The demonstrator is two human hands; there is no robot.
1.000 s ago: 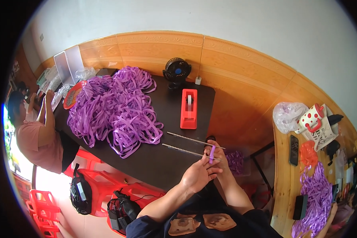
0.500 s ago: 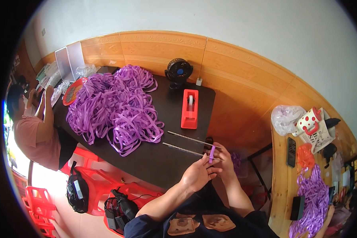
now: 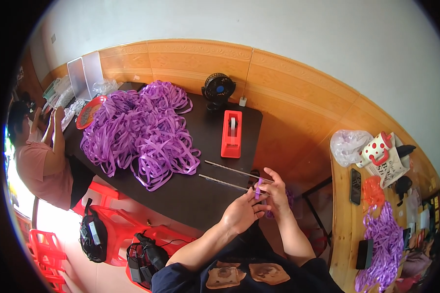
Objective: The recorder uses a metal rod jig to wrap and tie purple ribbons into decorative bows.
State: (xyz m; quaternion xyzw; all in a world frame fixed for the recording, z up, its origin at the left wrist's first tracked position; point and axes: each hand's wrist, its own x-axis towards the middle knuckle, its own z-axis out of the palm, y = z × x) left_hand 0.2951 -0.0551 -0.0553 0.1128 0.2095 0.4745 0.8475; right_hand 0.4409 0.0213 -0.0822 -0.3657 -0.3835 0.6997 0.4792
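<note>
Left hand (image 3: 239, 213): fingers were a bit spread; couldn't tell if pinching.
Right hand (image 3: 277, 196): one finger stuck up; couldn't tell about pinching.
Purple ribbon (image 3: 258, 188): crossed two metal sticks (image 3: 225, 182).
Bag (image 3: 394, 169): had dark letters.

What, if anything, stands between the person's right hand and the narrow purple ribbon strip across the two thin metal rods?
Nothing visible: the right hand is close beside the narrow purple ribbon strip; whether they touch is unclear.
</note>
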